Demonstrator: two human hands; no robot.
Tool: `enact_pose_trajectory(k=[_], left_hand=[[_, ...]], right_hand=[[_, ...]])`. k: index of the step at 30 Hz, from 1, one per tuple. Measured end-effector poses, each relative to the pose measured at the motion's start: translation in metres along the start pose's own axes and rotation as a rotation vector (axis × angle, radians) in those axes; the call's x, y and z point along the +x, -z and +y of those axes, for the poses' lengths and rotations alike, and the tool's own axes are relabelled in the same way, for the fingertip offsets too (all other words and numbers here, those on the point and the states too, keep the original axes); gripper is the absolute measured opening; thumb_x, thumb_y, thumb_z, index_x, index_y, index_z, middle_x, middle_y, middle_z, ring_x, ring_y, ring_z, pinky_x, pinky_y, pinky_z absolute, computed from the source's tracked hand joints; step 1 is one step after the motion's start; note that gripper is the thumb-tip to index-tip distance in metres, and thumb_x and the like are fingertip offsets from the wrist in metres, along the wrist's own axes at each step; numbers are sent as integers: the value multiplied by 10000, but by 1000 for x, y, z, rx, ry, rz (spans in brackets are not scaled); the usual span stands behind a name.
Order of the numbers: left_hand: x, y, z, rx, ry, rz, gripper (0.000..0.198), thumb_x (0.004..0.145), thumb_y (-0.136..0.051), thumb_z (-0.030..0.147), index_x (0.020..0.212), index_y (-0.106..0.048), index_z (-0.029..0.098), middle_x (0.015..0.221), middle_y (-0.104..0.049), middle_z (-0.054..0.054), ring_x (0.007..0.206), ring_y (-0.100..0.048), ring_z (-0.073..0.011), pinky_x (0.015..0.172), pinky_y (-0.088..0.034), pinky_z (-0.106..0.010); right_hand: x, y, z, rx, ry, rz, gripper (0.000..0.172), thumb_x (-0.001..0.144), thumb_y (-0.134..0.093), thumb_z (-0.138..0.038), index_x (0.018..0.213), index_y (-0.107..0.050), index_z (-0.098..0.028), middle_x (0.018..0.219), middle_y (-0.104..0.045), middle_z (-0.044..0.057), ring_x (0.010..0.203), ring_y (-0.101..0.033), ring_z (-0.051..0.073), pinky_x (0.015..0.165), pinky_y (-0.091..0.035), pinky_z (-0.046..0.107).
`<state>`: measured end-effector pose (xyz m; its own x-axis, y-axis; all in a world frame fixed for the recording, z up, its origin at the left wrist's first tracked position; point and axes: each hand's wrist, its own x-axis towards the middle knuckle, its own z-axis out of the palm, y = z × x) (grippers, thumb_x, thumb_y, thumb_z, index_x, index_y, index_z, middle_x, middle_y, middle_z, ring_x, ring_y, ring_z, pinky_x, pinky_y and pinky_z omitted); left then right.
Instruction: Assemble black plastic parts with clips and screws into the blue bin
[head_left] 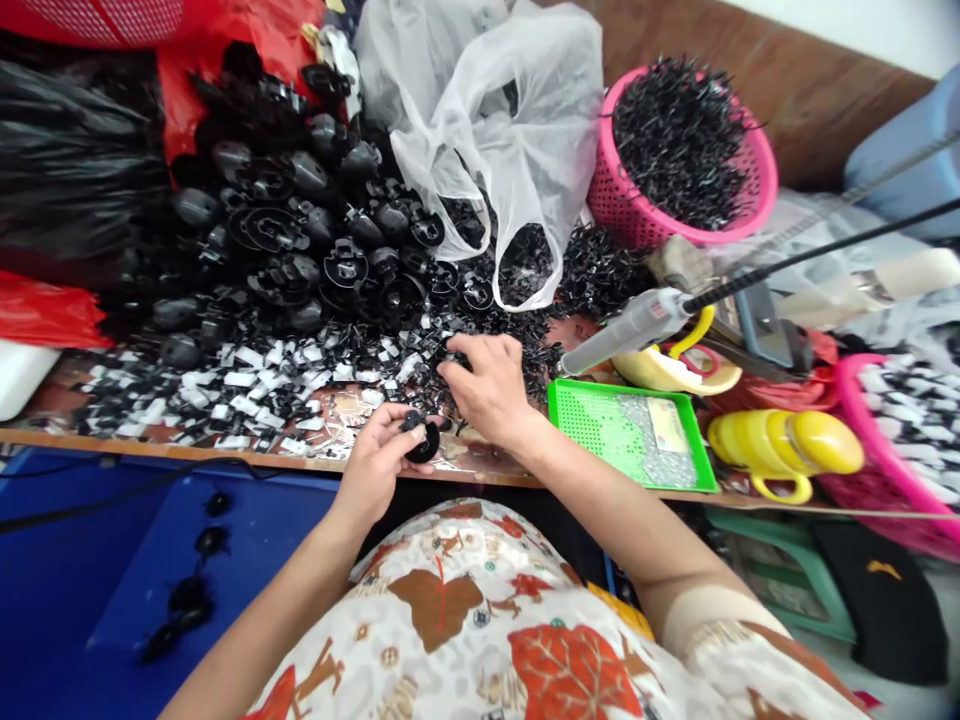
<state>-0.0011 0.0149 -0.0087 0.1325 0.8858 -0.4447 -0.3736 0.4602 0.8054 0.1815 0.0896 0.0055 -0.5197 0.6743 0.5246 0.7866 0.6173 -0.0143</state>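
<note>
Near the front edge of the bench, my left hand (375, 455) grips a round black plastic part (422, 443) between thumb and fingers. My right hand (487, 385) is bent over the pile of small black pieces (525, 335), its thumb and fingers drawn together; what lies between its fingertips is too small to make out. Left of it spread many small white and black clips (262, 380). Behind these is a heap of larger black plastic housings (300, 240), some with round discs.
A grey electric screwdriver (630, 328) hangs at the right, above a green tray (556, 405) of tiny metal pieces. Farther right lies a yellow bottle (784, 443). Pink baskets (611, 180) hold black and white parts. A white plastic bag (525, 110) covers part of the heap.
</note>
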Motion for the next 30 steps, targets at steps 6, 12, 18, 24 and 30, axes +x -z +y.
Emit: enact_pose_trajectory(k=[6, 12, 18, 24, 30], left_hand=[[8, -8, -3, -201, -45, 36, 363, 727, -837, 251, 992, -595, 194, 923, -742, -20, 827, -714, -154, 746, -575, -268], [-3, -23, -19, -4, -92, -53, 331, 779, -818, 259, 1036, -623, 188, 1023, -745, -51, 944, -700, -169, 863, -538, -293], [-12, -33, -25, 122, -171, -101, 283, 832, -773, 261, 1065, -624, 203, 1084, -711, -51, 979, -674, -165, 885, -522, -293], [-14, -40, -18, 319, -132, -62, 283, 806, -757, 304, 1015, -598, 198, 992, -679, -37, 842, -667, -166, 701, -592, -287], [-13, -40, -14, 417, -58, -88, 276, 794, -707, 304, 976, -518, 220, 848, -606, 24, 573, -643, -141, 382, -510, -232]], right_hand=[[-60, 10, -23, 465, -106, -6, 176, 988, -554, -230, 1069, -708, -249, 1116, -682, 77, 918, -613, 185, 806, -490, 363], [-80, 13, -41, 1220, -995, -31, 325, 886, -701, -387, 1157, -616, -229, 872, -647, 12, 705, -629, 134, 618, -548, 267], [-73, 29, -25, 1203, -982, -128, 211, 878, -687, -407, 844, -657, -201, 769, -650, 5, 638, -567, 125, 610, -497, 268], [-64, 39, -20, 1035, -914, 95, 222, 894, -682, -387, 779, -645, -201, 745, -609, -5, 677, -535, 131, 649, -449, 267], [-67, 36, -30, 1027, -863, -138, 351, 929, -639, -433, 686, -539, -200, 637, -495, -47, 616, -444, 107, 584, -349, 244]])
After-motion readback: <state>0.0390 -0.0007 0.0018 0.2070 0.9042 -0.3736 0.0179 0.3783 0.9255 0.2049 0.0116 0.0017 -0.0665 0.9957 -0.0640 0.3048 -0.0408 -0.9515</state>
